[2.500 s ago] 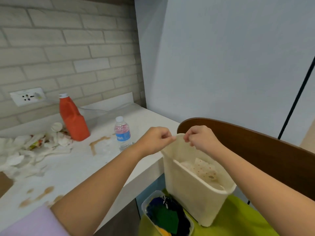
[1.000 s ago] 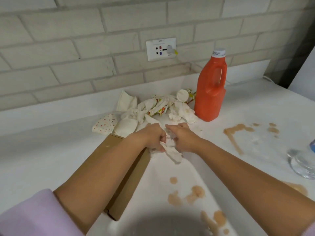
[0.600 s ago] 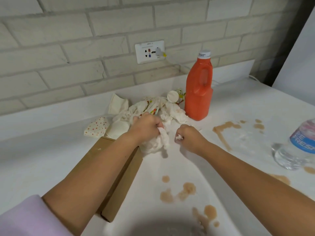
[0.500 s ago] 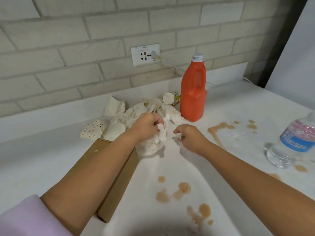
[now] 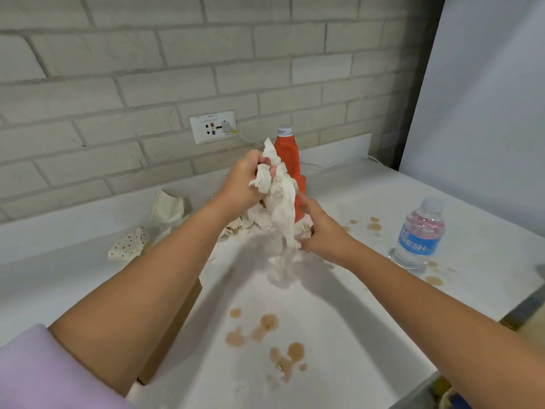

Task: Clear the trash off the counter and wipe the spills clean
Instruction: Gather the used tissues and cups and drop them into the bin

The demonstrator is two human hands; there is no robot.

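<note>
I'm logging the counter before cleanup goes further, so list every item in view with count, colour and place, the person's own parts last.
Crumpled tissues: one bunch, white, lifted above the counter in the left hand, trailing down to the right hand.
Remaining trash pile: one, white, on the counter behind the hands.
Dotted napkin: one, white with red dots, left of the pile.
Jug: one, orange with white cap, upright by the wall.
Water bottle: one, clear with blue label, upright at right.
Cardboard box: one, brown, under the left forearm.
Spills: several, brown, near front edge and by the bottle.
Outlet: one, white, on the brick wall.
Counter: one, white.
Left hand: gripping the tissues.
Right hand: gathering their lower end.
</note>
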